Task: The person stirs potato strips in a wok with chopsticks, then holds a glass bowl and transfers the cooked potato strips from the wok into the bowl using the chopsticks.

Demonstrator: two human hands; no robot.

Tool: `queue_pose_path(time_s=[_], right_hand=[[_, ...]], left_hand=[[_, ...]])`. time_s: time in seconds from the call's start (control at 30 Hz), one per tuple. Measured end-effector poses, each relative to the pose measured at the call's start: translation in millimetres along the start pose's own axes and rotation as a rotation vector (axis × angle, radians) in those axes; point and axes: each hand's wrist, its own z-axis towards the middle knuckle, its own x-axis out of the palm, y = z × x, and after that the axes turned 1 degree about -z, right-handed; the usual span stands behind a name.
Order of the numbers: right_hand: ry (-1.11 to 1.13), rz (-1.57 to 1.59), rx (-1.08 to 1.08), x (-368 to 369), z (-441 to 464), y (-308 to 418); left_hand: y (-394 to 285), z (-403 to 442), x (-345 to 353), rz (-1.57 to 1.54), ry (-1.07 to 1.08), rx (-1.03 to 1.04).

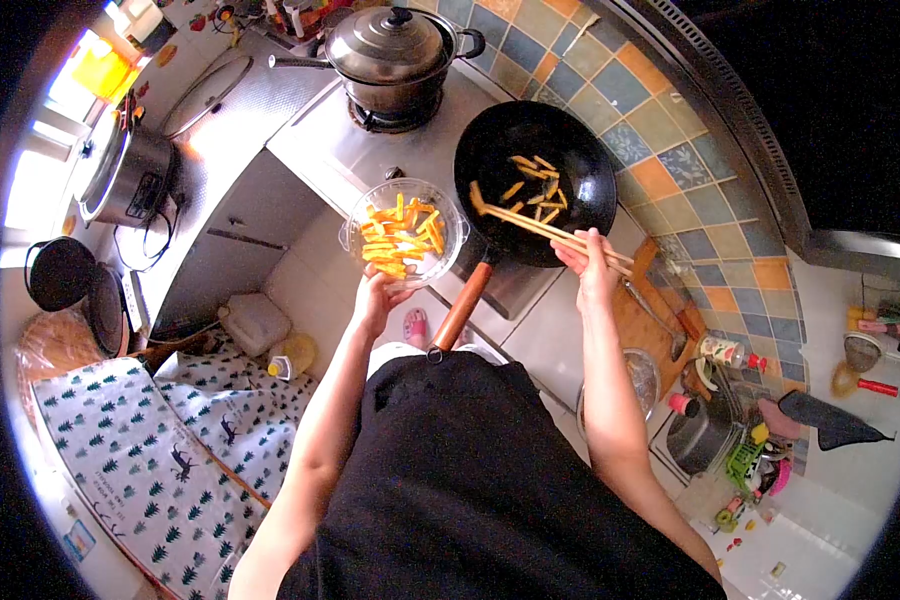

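Note:
My left hand point(377, 299) grips the near rim of a clear glass bowl point(451, 248), which holds many yellow-orange fries point(390, 240). In my right hand point(592, 266) is a pair of long wooden chopsticks point(530, 225). A fry seems pinched at the chopstick tips, over the left edge of a black wok point(580, 150). Several browned strips point(550, 190) lie inside the wok. Its wooden handle point(462, 310) points back toward my body. The bowl is held just left of the wok, level with its rim.
A lidded steel pot point(390, 85) sits on the far burner of the stove point(320, 135). Tiled wall point(660, 180) rises behind the wok. To the right are a ladle point(655, 318) and a sink point(700, 440) with dishes. An electric cooker point(135, 180) stands on the left counter.

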Motion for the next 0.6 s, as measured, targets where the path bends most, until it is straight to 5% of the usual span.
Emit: queue_pose_path(time_s=[0.1, 0.6], right_hand=[[-0.056, 0.029, -0.066, 4.3, -6.1, 14.6], [0.427, -0.121, -0.069, 58.2, -63.8, 35.9]], left_hand=[[-1.1, -3.4, 1.8, -0.017, -0.025, 0.008], [-21.6, -21.0, 13.0, -0.082, 0.012, 0.078]])
